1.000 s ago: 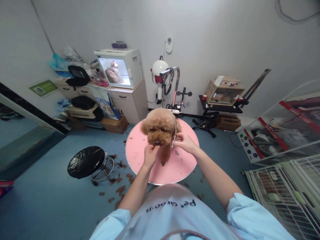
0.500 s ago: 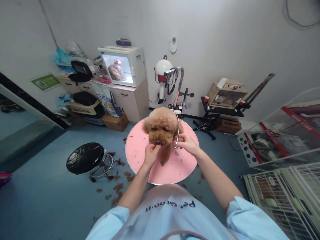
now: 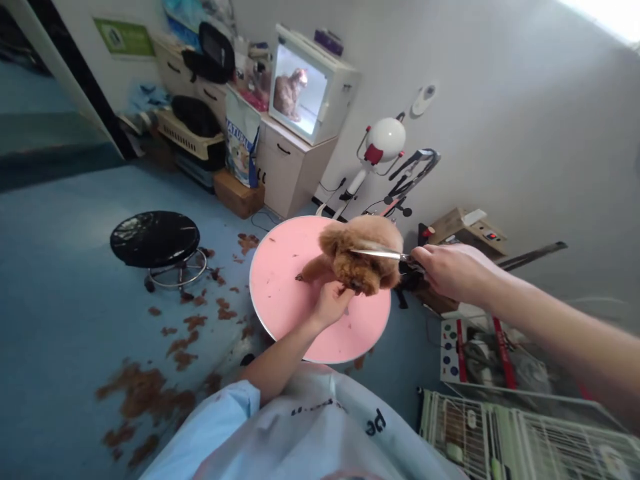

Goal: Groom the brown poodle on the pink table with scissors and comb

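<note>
A curly brown dog (image 3: 357,243) is on a round pink grooming table (image 3: 280,267), one foreleg stretched out to the left. My left hand (image 3: 333,303) is closed at its muzzle, fingers pinched under the chin. Scissors (image 3: 383,254) are held in my right hand (image 3: 443,267), beside the dog's head. Their long silver blades point left across the top of the face and look nearly closed. The fingers of the right hand are wrapped round the handles.
Left of the table stands a black round stool (image 3: 155,239), with brown hair clumps (image 3: 145,393) on the floor. Behind are a lit cabinet (image 3: 320,93) with a cat inside and a white dryer (image 3: 385,137). A wire cage (image 3: 500,433) stands at the lower right.
My view has turned and tilted. My right hand has risen away from the side of the dog's neck and now holds the scissors across its head. My left hand stays at the muzzle.
</note>
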`<state>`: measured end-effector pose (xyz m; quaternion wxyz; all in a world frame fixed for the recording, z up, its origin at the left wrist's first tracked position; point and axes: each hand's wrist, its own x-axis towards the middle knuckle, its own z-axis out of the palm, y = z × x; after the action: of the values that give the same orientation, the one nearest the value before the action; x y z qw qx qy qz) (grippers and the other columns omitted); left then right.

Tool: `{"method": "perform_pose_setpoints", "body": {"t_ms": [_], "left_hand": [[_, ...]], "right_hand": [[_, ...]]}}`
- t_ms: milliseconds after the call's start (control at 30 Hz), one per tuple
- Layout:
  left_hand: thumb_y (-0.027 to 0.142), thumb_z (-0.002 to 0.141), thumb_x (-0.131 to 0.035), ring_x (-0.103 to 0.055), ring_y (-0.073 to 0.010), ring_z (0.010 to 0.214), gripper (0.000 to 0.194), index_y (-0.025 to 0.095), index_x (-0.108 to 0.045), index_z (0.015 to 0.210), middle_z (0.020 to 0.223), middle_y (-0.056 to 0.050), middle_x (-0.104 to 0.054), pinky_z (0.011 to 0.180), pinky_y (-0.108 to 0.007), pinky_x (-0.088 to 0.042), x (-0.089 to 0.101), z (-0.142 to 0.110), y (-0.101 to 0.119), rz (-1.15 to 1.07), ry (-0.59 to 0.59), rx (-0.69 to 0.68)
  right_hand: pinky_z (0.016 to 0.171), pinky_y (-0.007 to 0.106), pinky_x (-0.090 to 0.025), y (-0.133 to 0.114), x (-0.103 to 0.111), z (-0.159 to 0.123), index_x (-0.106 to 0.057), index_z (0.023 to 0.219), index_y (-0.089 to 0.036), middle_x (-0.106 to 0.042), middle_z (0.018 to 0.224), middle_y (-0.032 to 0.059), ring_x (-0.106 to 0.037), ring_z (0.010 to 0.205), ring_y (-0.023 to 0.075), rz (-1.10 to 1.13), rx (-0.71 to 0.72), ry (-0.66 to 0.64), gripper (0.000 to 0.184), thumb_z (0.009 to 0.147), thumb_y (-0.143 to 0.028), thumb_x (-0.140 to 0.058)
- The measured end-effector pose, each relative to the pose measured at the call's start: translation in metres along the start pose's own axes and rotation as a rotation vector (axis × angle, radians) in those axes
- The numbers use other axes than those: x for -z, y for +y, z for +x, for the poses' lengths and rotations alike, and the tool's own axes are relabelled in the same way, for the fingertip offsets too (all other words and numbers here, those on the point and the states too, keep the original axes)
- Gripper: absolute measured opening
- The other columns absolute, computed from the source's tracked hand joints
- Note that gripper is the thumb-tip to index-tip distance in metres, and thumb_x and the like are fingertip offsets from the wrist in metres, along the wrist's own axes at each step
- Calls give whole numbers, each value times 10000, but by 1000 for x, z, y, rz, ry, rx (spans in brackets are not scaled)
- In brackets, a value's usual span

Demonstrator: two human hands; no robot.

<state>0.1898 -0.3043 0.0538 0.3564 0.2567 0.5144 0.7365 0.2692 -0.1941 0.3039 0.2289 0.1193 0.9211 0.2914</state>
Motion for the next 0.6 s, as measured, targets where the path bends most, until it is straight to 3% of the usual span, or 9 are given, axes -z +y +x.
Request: {"method": "perform_pose_setpoints", "body": {"t_ms": [100,200,333,467,600], "left_hand": [[373,741,-543,-347,-54,468,344,125,-462,517,480,24,-409,451,-193,-210,5,-3,-5,49,-6,-17],[362,760,-520,-353,-52,486,346,123,-452,520,495,25,-403,463,-193,-193,7,-5,-10,82,-7,-22],[355,776,-505,-298,-43,483,378,129,-401,491,482,35,-344,471,-207,-141,11,-6,-7,129,-24,-55],[337,777,-505,-280,-43,483,389,125,-394,471,467,31,-347,482,-224,-122,15,-6,-1,176,-50,-59],[300,765,-515,-284,-44,498,372,120,-391,464,476,28,-352,491,-220,-140,17,-4,-1,171,-37,-87]], "right_hand": [[537,287,-352,-14,40,21,-566,896,-155,-664,788,90,-666,698,249,-234,118,-61,174,802,-117,-424],[556,296,-357,-22,60,40,-560,859,-156,-672,819,105,-671,766,273,-329,151,-79,125,772,-115,-478],[508,275,-303,-25,75,58,-543,819,-182,-680,798,69,-677,748,249,-389,136,-211,163,805,-64,-430],[507,275,-303,-30,87,71,-552,848,-194,-693,878,69,-676,811,264,-395,92,-324,161,738,-80,-527],[494,271,-281,-33,93,79,-566,835,-202,-689,809,60,-675,764,248,-390,55,-404,178,781,-59,-475]]}}
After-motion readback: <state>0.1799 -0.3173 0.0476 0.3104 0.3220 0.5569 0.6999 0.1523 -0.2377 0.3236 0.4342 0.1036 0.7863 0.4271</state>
